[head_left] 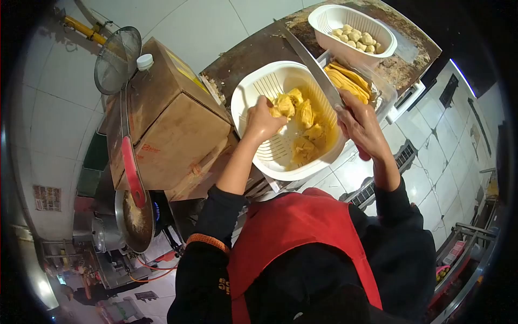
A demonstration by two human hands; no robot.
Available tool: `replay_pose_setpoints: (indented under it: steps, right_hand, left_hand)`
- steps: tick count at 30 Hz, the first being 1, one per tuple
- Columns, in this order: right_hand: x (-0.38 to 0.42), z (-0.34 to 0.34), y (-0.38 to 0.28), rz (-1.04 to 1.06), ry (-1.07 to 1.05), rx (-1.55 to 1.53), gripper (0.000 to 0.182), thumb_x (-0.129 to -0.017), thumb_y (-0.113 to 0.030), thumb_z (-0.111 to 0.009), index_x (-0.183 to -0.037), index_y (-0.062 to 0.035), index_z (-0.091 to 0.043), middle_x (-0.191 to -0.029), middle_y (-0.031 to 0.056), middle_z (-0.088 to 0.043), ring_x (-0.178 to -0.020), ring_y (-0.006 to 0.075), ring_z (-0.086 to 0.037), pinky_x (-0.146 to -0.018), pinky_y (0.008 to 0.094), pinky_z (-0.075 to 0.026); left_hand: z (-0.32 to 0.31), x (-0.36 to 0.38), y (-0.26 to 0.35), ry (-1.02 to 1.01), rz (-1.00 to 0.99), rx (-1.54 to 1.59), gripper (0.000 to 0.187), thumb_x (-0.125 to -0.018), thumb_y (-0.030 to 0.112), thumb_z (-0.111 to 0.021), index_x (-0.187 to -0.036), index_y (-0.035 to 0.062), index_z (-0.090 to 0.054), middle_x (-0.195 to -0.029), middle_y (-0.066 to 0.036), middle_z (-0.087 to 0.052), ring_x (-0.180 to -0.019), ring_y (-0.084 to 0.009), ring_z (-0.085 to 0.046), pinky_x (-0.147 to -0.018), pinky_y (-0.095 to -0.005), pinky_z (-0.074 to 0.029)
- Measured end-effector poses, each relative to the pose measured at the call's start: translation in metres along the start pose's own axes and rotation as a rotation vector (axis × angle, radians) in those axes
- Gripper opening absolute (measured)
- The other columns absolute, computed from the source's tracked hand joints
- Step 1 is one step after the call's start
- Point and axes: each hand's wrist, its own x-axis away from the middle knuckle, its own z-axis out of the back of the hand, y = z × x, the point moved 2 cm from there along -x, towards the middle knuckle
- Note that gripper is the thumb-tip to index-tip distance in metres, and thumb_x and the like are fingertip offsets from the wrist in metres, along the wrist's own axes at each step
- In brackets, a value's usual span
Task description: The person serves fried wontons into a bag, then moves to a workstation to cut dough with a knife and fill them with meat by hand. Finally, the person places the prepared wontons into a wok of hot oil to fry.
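My right hand (360,123) is wrapped round the handle of a long knife (314,63), whose broad blade slants up and left over the rim of a white ribbed basin (245,89). My left hand (260,120) reaches into that basin, its fingers closed on a soft, crumpled yellow food piece (284,105). Several similar yellow pieces (307,114) lie beside it, in the basin's right half, where the wall is tinted yellow. A clear container of flat orange-yellow slices (345,81) stands just beyond my right hand, partly hidden by the knife.
Pale round balls (356,39) sit in another white basin (319,20) at the back of the worn table (237,67). Left are a cardboard box (172,129), a red-handled strainer (129,162) and a wok (135,221) by a blue flame. Another person (89,294) is lower left.
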Motion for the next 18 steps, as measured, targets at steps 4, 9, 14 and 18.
replay_pose_setpoints:
  steps: [4,9,14,18]
  right_hand:
    - [0.013,-0.003,-0.004,-0.147,-0.157,-0.04,0.018,-0.087,-0.017,-0.045,-0.091,0.0008,-0.046,-0.059,0.0184,-0.047,-0.055,0.0307,-0.051,-0.054,0.0363,-0.039]
    - [0.027,-0.017,0.0,0.069,-0.217,0.045,0.016,-0.081,-0.004,-0.049,-0.094,-0.0009,-0.04,-0.062,0.022,-0.048,-0.06,0.0409,-0.05,-0.052,0.0413,-0.038]
    - [0.039,-0.02,-0.01,0.246,-0.185,0.091,0.015,-0.082,-0.003,-0.048,-0.091,-0.001,-0.035,-0.061,0.0237,-0.048,-0.06,0.0416,-0.05,-0.049,0.0441,-0.036]
    - [0.047,-0.02,-0.012,0.254,-0.257,0.112,0.016,-0.083,-0.004,-0.047,-0.087,0.0009,-0.033,-0.058,0.0239,-0.047,-0.056,0.0416,-0.05,-0.048,0.0449,-0.037]
  left_hand:
    - [0.009,-0.003,-0.017,-0.021,-0.007,0.792,0.047,-0.059,0.004,-0.068,-0.099,0.0022,-0.043,-0.079,-0.01,-0.056,-0.076,-0.0154,-0.058,-0.067,-0.0256,-0.047]
    - [0.023,0.001,-0.018,-0.079,-0.129,1.367,0.04,-0.065,0.004,-0.058,-0.103,0.0037,-0.046,-0.091,-0.011,-0.056,-0.087,-0.0185,-0.055,-0.074,-0.0338,-0.047]
    - [0.022,0.003,-0.008,-0.092,-0.032,1.806,0.039,-0.067,0.026,-0.051,-0.097,0.0031,-0.057,-0.1,-0.009,-0.056,-0.091,-0.0245,-0.052,-0.072,-0.0425,-0.042]
    - [0.019,0.0,0.003,0.077,-0.004,1.853,0.038,-0.073,0.034,-0.05,-0.092,0.0026,-0.058,-0.092,-0.009,-0.057,-0.088,-0.0218,-0.052,-0.079,-0.0355,-0.042]
